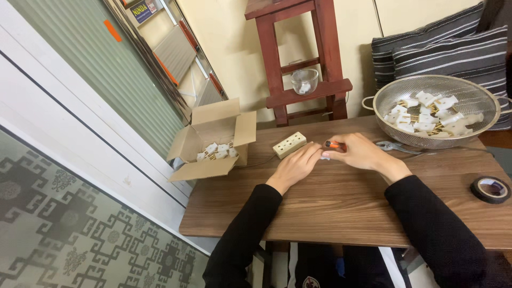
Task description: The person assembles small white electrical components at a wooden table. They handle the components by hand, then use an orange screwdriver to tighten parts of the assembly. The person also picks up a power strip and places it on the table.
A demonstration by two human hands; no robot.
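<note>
Your right hand [360,152] has its fingers closed around an orange-handled tool [335,144], just right of the cream power strip [289,144]. Your left hand [296,164] lies beside that strip, fingers loosely curled, meeting the tool's tip. The wooden surface [341,205] also carries a metal colander of white plugs [436,110] and black tape roll [490,189], well right of the strip. A cardboard box [213,140] sits left; a red stool [304,58] stands behind.

Red wooden stool [306,53], patterned floor [80,234]
</note>
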